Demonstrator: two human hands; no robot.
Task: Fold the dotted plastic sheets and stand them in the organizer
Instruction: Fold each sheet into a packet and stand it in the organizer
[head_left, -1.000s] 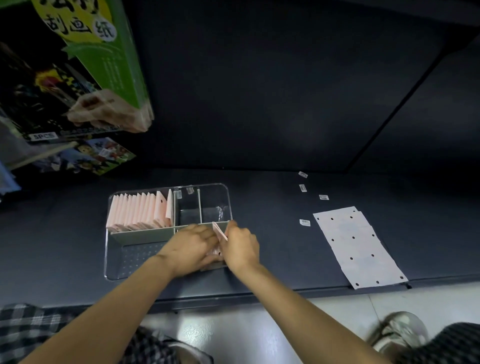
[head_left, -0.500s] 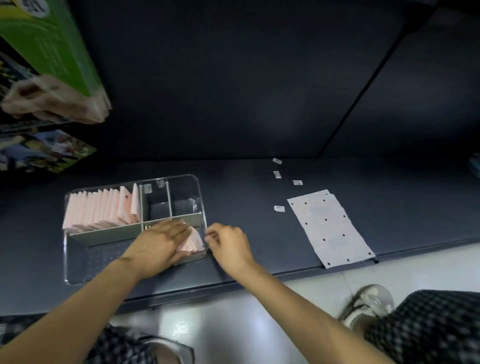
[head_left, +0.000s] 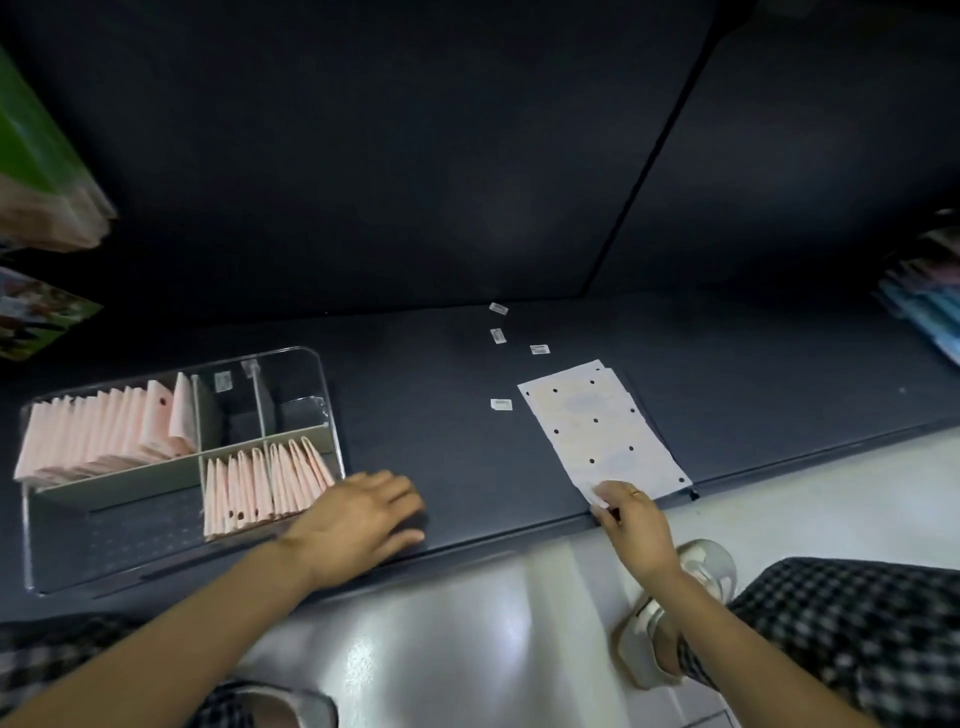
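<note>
A clear organizer (head_left: 324, 384) sits at the left of the dark shelf. Folded pink sheets stand in its back-left compartment (head_left: 104, 431), and several more folded sheets (head_left: 265, 483) stand in its front-right compartment. A stack of flat dotted sheets (head_left: 597, 426) lies at the right, near the shelf's front edge. My right hand (head_left: 631, 525) pinches the near corner of the top sheet. My left hand (head_left: 358, 514) rests flat on the shelf just right of the organizer, fingers spread and holding nothing.
Several small white labels (head_left: 501, 404) lie scattered on the shelf (head_left: 431, 415) behind and left of the sheets. Packaged goods hang at the far left (head_left: 47, 208) and far right (head_left: 930, 301). Below the shelf edge are a pale floor and my shoe (head_left: 701, 566).
Both hands have left the organizer's front-right compartment, where the folded sheet now stands. My right hand has moved right to the flat stack and taken hold of a corner. The left hand slid onto the shelf.
</note>
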